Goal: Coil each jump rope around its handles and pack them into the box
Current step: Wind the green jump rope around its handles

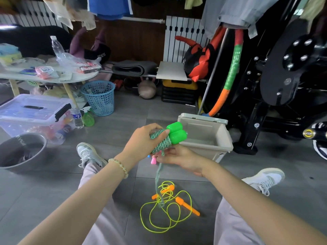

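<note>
Beige box (210,131) stands open on the floor (127,119), just behind the hands. Yellow jump rope (166,216) with orange handles (187,206) lies loose on the floor, nearer the person. Left hand (143,137) grips the green-white jump rope (160,141), coiled round its green handles (177,132). Right hand (180,158) pinches its hanging tail just under the bundle.

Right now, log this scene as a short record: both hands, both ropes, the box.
left hand: grips the coiled part of the green-handled rope
right hand: pinches that rope's loose tail just below the coil
green-handled rope: mostly wound round its handles; tail hangs to the floor
yellow rope: loose on the floor, orange handles, uncoiled
box: open, beyond the hands, no rope visible inside
</note>
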The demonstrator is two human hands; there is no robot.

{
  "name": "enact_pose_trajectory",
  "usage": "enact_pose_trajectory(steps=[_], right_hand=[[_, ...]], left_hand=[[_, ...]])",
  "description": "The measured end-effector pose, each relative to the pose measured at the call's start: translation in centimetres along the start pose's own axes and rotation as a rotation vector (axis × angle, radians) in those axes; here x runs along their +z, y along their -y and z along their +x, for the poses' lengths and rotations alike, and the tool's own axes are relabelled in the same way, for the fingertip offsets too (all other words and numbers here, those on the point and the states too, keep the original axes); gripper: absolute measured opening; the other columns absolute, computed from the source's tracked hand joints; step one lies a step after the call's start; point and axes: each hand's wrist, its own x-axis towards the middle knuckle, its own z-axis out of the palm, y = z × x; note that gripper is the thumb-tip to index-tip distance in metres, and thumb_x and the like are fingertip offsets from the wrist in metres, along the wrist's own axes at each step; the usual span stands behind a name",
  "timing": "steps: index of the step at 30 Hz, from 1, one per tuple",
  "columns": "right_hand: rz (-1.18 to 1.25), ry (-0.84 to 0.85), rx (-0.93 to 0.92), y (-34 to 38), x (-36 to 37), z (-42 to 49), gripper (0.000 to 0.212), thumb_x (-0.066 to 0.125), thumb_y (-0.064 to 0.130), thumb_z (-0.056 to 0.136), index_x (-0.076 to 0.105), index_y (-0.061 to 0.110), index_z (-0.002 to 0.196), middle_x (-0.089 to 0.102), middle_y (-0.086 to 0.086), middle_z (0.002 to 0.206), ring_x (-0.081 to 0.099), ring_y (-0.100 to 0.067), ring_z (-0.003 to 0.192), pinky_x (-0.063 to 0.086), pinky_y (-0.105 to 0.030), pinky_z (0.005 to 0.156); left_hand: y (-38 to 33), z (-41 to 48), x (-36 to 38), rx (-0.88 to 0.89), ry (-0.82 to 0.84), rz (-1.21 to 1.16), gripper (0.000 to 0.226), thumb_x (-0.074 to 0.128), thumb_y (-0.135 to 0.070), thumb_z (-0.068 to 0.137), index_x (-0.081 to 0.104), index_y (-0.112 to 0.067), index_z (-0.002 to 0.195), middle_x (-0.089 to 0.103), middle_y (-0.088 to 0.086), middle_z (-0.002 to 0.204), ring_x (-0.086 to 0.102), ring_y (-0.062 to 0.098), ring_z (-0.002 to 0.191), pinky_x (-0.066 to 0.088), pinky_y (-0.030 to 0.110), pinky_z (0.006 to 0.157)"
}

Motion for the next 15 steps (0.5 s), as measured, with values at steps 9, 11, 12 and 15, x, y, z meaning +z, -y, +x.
enact_pose_trajectory(steps=[9, 11, 12, 15], right_hand=[[-0.535, -0.197, 0.03, 1.6, -0.8, -0.2, 0.02, 0.057, 0.024, 0.092, 0.057, 0.012, 0.108, 0.067, -0.005, 0.097, 0.064, -0.014, 0.085, 0.049, -0.033, 0.078], [-0.74, -0.196, -0.026, 2.4, -1.4, -0.7, 0.018, 0.058, 0.029, 0.091, 0.061, 0.015, 0.103, 0.067, -0.004, 0.098, 0.063, -0.021, 0.09, 0.047, -0.036, 0.08], [-0.819, -0.208, -0.071, 2.8, -1.7, -0.9, 0.016, 0.059, 0.03, 0.09, 0.062, 0.017, 0.099, 0.067, -0.003, 0.094, 0.061, -0.022, 0.087, 0.047, -0.036, 0.078], [-0.879, -0.251, -0.219, 4.4, -2.8, -1.6, 0.015, 0.067, 0.032, 0.085, 0.063, 0.017, 0.084, 0.063, 0.002, 0.076, 0.054, -0.013, 0.07, 0.042, -0.034, 0.067]], left_hand=[[1.2, 0.3, -0.4, -0.087, -0.034, 0.029, 0.031, 0.061, -0.049, 0.087, 0.066, -0.022, 0.102, 0.067, 0.001, 0.113, 0.057, 0.019, 0.064, 0.05, 0.031, 0.066], [1.2, 0.4, -0.4, -0.083, -0.006, 0.028, 0.03, 0.061, -0.049, 0.087, 0.066, -0.023, 0.1, 0.067, 0.0, 0.113, 0.063, 0.021, 0.079, 0.051, 0.032, 0.068], [1.2, 0.4, -0.4, -0.071, 0.022, 0.039, 0.029, 0.06, -0.05, 0.087, 0.065, -0.024, 0.098, 0.068, -0.001, 0.11, 0.063, 0.018, 0.084, 0.051, 0.031, 0.068], [0.7, 0.3, -0.4, 0.003, 0.124, 0.083, 0.028, 0.056, -0.048, 0.089, 0.067, -0.023, 0.097, 0.069, -0.003, 0.096, 0.062, 0.014, 0.086, 0.049, 0.03, 0.072]])
